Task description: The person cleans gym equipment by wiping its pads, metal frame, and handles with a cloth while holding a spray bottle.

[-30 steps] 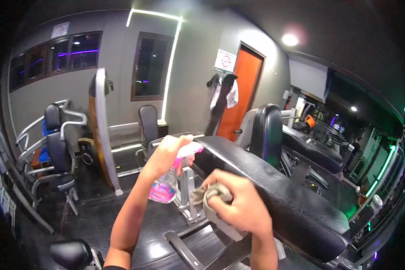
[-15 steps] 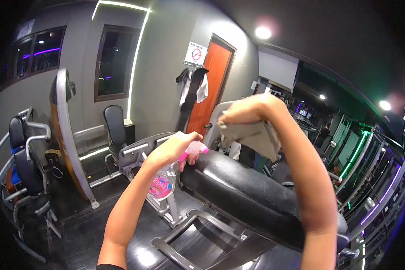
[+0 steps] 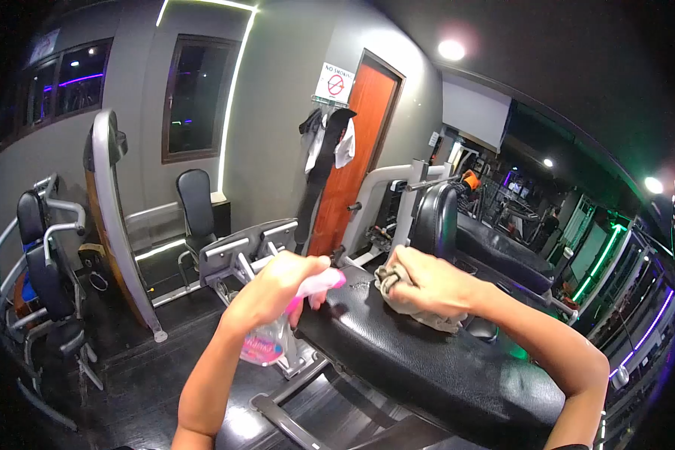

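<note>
My left hand (image 3: pixel 281 289) is wrapped round the neck of a clear spray bottle (image 3: pixel 264 343) with a pink and white trigger head and a pink label. The bottle hangs beside the near left end of a long black padded bench (image 3: pixel 352 337). Bunched in my right hand (image 3: pixel 427 285) is a grey-beige cloth (image 3: pixel 426 313), its lower part lying against the top of the bench pad. A wet-looking patch shows on the pad left of the cloth.
An upright black backrest (image 3: pixel 436 217) stands behind the bench. Metal machine frames (image 3: pixel 236 247) are at its left end. Farther left are a tall machine column (image 3: pixel 116 225) and a seated machine (image 3: pixel 41 255). Clothes (image 3: pixel 328 146) hang near an orange door (image 3: pixel 360 142).
My right hand has gone from beside the bench, up over it with the cloth spread, then down onto the pad. My left hand still holds the bottle, now tilted differently. The view has turned right.
</note>
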The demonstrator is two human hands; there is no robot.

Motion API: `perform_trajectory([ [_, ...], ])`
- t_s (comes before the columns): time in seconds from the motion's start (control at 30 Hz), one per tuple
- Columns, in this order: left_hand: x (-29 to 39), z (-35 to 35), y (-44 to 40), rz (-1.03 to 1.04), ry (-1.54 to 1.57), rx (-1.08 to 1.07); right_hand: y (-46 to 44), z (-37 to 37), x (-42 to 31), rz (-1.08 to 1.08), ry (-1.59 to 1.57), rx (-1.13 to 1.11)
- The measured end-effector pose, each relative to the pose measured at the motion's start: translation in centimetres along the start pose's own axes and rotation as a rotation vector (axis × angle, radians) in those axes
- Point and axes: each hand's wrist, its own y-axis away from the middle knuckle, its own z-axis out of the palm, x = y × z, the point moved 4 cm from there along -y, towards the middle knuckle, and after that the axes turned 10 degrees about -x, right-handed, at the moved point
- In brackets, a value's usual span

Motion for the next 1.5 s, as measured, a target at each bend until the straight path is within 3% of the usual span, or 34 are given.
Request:
perform_trajectory([
  [0.2,-1.4,2.6,3.1,-0.086,0.522,0.095,-0.3,0.2,2.6,-0.254,-0.085,-0.147],
  [0.3,-3.4,4.2,3.2,-0.073,0.730,0.105,-2.4,0.3,2.5,-0.370,0.025,-0.128],
  [0.5,-4.9,5.1,3.5,0.024,0.855,0.259,-9.0,1.2,1.1,-0.524,0.028,0.036],
  [0.77,-5.1,5.4,3.3,0.018,0.800,0.307,-2.2,-0.8,-2.0,-0.485,0.068,-0.045],
  [0.87,-5.4,5.6,3.4,0.016,0.818,0.295,0.3,-1.3,-1.9,-0.452,0.070,-0.221],
  [1.1,-6.4,6.5,3.6,0.006,0.836,0.409,-4.3,-0.3,-2.4,-0.435,0.277,-0.027],
  [1.3,-6.2,6.7,4.1,0.123,0.886,0.379,-6.5,1.1,-4.7,-0.427,0.206,0.103],
  [1.5,-5.8,7.4,4.4,0.163,0.955,0.325,0.4,1.3,-6.9,-0.373,0.196,-0.049],
])
